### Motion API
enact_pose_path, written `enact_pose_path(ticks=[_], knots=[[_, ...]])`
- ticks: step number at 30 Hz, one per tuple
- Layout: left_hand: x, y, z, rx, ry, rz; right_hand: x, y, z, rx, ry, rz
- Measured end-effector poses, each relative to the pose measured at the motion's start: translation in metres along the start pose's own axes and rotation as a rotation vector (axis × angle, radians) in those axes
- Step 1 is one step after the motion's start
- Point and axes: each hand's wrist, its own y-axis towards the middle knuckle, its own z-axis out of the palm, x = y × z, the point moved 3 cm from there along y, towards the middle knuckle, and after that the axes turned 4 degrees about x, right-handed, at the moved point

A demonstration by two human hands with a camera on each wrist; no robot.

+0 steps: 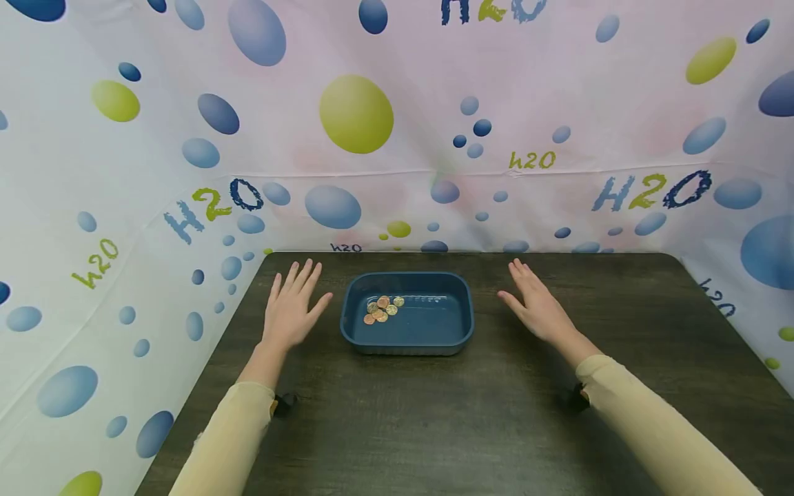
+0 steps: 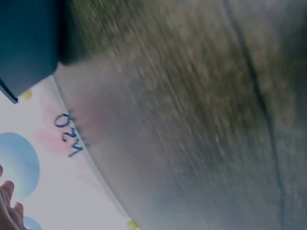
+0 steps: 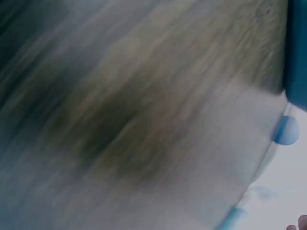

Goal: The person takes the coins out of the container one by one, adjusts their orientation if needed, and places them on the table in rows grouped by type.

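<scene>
A blue rectangular tray (image 1: 428, 331) stands on the dark table, between the two hands. Several gold and copper coins (image 1: 383, 302) lie together in its left half. To the left of the tray is my left hand (image 1: 291, 310), fingers straight and spread, holding nothing. My right hand (image 1: 538, 303) is on the other side, its fingers extended and thumb apart, also holding nothing. Neither hand touches the tray. In the left wrist view, the tray's side (image 2: 29, 43) shows at the upper left, with fingertips (image 2: 12, 206) at the lower left edge. The right wrist view shows the tray's side (image 3: 297, 57) at the right edge.
The dark wood-grain table (image 1: 397, 427) reaches under both forearms. Behind and to the left hangs a white curtain (image 1: 422, 124) with blue and green dots and H2O lettering. A dark wrist strap (image 1: 284, 405) shows at the left sleeve, another (image 1: 579, 398) at the right.
</scene>
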Motion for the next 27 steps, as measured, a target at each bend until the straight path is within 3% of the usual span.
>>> enact_pose_path(ticks=[7, 15, 27], knots=[[-0.018, -0.013, -0.005, -0.042, -0.041, 0.048, 0.023, 0.0, 0.002, -0.069, 0.057, -0.065], [-0.039, -0.021, 0.001, -0.049, -0.027, 0.106, 0.045, 0.006, 0.008, -0.107, 0.09, -0.133], [-0.047, -0.033, 0.015, 0.029, -0.021, 0.12, 0.078, 0.02, 0.022, -0.095, 0.194, -0.193]])
